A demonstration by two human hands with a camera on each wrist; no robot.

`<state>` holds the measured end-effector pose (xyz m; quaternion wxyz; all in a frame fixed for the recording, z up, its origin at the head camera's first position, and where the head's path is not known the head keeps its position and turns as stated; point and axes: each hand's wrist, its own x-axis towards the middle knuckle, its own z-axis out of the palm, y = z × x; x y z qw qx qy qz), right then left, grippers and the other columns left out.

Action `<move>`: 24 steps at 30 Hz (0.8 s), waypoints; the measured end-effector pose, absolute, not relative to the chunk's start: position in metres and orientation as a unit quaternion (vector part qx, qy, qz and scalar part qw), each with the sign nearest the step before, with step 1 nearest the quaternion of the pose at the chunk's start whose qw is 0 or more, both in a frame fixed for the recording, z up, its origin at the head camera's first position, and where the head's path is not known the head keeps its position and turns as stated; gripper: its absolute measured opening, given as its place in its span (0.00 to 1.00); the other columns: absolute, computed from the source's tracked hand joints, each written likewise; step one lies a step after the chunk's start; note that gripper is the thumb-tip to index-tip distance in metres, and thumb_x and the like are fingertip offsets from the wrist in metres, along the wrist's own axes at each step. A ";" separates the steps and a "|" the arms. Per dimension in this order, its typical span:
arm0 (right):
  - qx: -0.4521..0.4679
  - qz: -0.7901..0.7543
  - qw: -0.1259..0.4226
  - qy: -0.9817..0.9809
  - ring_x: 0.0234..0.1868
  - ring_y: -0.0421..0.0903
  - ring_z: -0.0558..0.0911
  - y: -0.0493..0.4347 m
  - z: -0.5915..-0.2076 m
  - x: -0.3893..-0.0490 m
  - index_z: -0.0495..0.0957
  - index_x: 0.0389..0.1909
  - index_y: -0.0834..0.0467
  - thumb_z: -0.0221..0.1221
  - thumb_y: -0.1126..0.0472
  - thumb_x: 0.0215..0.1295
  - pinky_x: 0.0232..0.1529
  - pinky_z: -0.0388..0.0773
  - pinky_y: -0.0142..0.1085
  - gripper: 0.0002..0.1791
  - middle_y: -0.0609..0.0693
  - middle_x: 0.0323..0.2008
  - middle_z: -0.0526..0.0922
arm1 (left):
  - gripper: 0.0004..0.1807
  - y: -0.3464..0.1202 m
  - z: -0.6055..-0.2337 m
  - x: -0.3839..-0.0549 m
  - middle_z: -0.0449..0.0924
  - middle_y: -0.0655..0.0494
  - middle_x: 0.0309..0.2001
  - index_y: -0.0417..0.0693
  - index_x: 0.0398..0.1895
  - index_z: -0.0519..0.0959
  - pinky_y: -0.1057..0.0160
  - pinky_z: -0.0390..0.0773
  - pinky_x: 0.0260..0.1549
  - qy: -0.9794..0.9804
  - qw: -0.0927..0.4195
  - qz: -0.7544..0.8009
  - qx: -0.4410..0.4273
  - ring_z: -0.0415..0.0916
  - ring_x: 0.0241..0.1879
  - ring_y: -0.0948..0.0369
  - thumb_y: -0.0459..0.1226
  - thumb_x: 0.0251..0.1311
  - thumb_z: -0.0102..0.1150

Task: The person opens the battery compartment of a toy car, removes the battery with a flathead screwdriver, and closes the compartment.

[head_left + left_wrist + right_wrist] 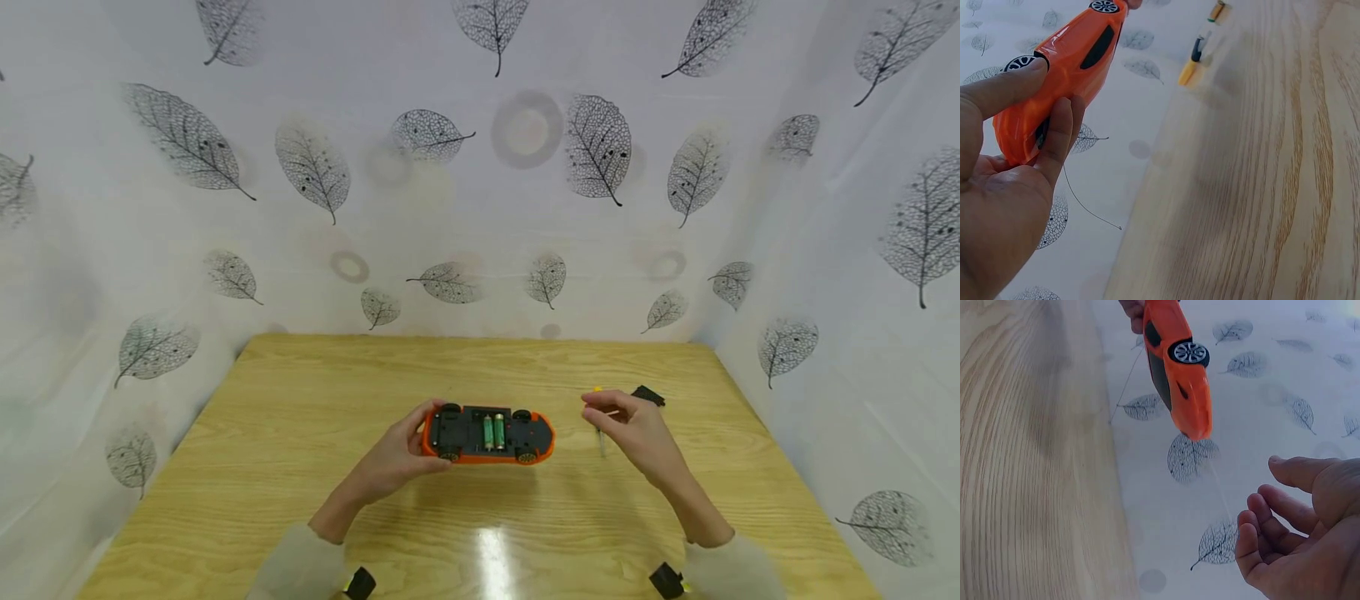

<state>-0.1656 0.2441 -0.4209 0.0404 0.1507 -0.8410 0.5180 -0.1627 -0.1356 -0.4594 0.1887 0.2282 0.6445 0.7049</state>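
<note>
My left hand (393, 457) grips one end of an orange toy car (1069, 75), thumb on one side and fingers on the other. In the head view the car's black underside faces up, with an uncovered compartment holding two green batteries (493, 432). My right hand (630, 425) hovers to the right of the car with its fingers loosely bent and nothing between them. Behind it on the table lie a screwdriver (602, 443) with a yellow handle, partly hidden by the fingers, and a small black ribbed cover (648, 395).
The wooden table (315, 375) meets white leaf-printed cloth (465, 217) at the back and both sides. In the left wrist view, a small brown-and-green cylinder (1216, 10) lies beyond the screwdriver. Each wrist carries a small black camera (362, 583).
</note>
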 end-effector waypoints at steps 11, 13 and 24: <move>0.215 0.498 0.054 -0.838 0.45 0.43 0.81 0.200 -0.419 -0.163 0.85 0.55 0.55 0.66 0.59 0.71 0.45 0.83 0.38 0.14 0.50 0.49 0.86 | 0.48 -0.134 -0.459 -0.161 0.54 0.34 0.76 0.40 0.80 0.52 0.57 0.82 0.56 0.651 0.184 0.702 0.223 0.71 0.68 0.46 0.24 0.61 0.69; 0.225 0.501 0.061 -0.833 0.46 0.44 0.81 0.193 -0.420 -0.162 0.85 0.54 0.54 0.67 0.60 0.70 0.46 0.82 0.39 0.13 0.50 0.48 0.86 | 0.48 -0.134 -0.459 -0.161 0.54 0.34 0.76 0.40 0.80 0.52 0.57 0.82 0.55 0.651 0.184 0.702 0.222 0.71 0.67 0.44 0.23 0.61 0.68; 0.260 0.463 0.113 -0.840 0.55 0.47 0.78 0.159 -0.432 -0.156 0.88 0.49 0.56 0.74 0.61 0.61 0.55 0.81 0.51 0.14 0.45 0.51 0.84 | 0.48 -0.132 -0.462 -0.161 0.53 0.33 0.76 0.41 0.81 0.51 0.57 0.83 0.54 0.652 0.190 0.701 0.217 0.72 0.66 0.44 0.20 0.61 0.65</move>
